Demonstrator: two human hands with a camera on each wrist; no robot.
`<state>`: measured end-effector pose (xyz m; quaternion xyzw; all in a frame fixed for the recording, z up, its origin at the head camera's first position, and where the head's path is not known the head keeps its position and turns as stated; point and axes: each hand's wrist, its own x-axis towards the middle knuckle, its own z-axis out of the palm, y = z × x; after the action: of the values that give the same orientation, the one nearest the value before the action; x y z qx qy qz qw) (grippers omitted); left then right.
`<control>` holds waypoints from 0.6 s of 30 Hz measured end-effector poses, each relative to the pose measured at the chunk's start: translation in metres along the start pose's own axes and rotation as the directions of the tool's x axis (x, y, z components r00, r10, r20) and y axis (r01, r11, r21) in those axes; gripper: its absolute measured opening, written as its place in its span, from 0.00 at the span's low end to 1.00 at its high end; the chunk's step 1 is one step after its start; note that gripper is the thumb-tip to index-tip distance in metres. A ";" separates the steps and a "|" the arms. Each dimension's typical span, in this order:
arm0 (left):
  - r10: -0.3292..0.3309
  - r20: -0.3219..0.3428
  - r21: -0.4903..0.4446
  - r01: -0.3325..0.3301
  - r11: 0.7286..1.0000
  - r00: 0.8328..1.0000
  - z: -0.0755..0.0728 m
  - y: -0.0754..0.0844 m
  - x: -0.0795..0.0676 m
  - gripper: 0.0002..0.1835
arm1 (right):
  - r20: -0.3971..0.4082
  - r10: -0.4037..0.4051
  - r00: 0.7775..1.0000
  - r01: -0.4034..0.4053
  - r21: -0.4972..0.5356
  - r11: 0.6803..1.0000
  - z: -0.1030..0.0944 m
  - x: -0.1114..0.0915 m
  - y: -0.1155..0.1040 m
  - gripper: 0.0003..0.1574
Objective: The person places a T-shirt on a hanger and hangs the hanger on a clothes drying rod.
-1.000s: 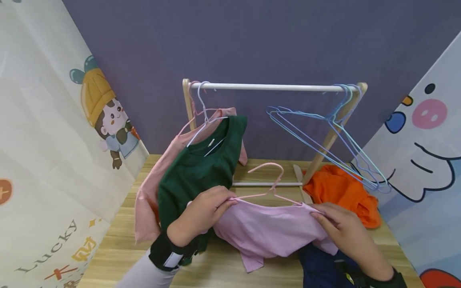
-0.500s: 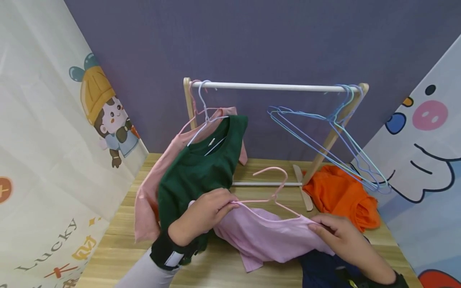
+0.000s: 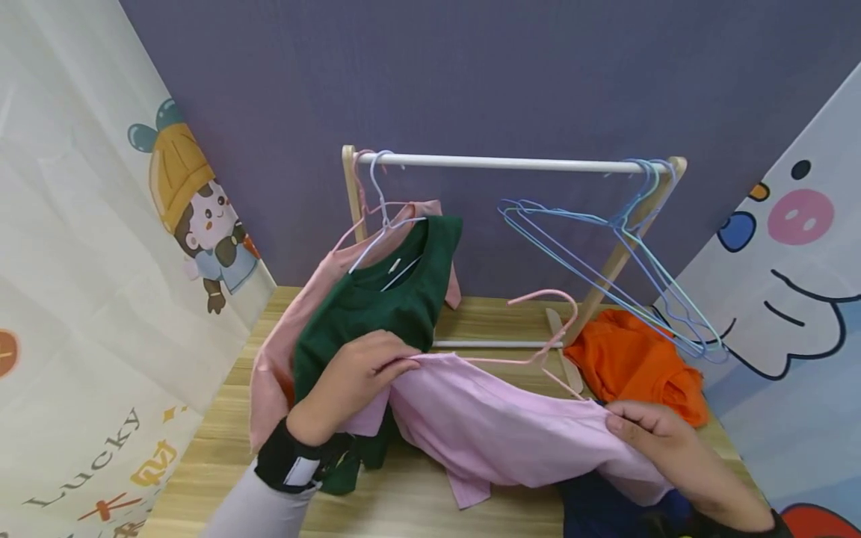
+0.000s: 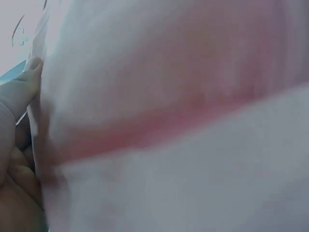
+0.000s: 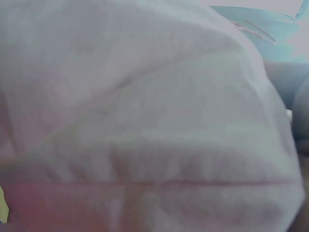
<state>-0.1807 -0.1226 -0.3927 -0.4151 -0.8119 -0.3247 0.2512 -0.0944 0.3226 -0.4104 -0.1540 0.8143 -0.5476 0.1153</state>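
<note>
A light pink shirt [image 3: 498, 418] is stretched between my two hands over the front of the table. My left hand [image 3: 359, 377] pinches its upper left edge between thumb and fingers. At the other end my right hand [image 3: 662, 441] pinches the upper right edge. A pink hanger [image 3: 561, 329] sits in the shirt, its hook sticking up above the neckline and leaning right; the ends of its arms are hidden by the cloth. Blurred shirt fabric [image 4: 169, 96] fills most of the left wrist view, and shirt cloth [image 5: 159, 121] covers most of the right wrist view.
A rack with a white bar [image 3: 504, 162] stands behind. On its left hang a green shirt [image 3: 377, 306] and a pink top [image 3: 296, 336]; on its right, several bluish hangers [image 3: 625, 224]. Orange cloth [image 3: 632, 366] lies at right, dark blue cloth [image 3: 599, 508] in front.
Both hands have moved apart, the left one left and slightly up, the right one right, drawing the shirt wider. The pink hanger has shifted right within it.
</note>
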 end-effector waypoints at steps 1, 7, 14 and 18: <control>-0.003 -0.006 0.006 0.003 1.000 1.000 -0.004 -0.002 -0.001 0.11 | 0.009 0.021 1.000 -0.021 0.014 1.000 -0.004 -0.001 0.000 0.17; -0.028 -0.104 0.155 0.043 0.987 0.994 -0.032 -0.010 -0.003 0.15 | 0.046 0.051 0.998 -0.057 0.158 0.986 -0.033 -0.014 0.003 0.24; -0.056 -0.299 0.272 0.141 0.952 0.953 -0.061 -0.012 0.000 0.13 | 0.083 0.018 0.996 -0.062 0.562 0.825 -0.046 -0.019 -0.004 0.31; -0.120 -0.435 0.298 0.269 0.916 0.892 -0.073 -0.013 0.002 0.12 | -0.031 0.059 0.998 -0.027 0.623 0.782 -0.035 -0.019 -0.016 0.29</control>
<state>-0.1821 -0.1810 -0.3473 -0.2017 -0.8241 -0.2779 0.4505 -0.0874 0.3541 -0.3818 -0.0755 0.5942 -0.7861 0.1523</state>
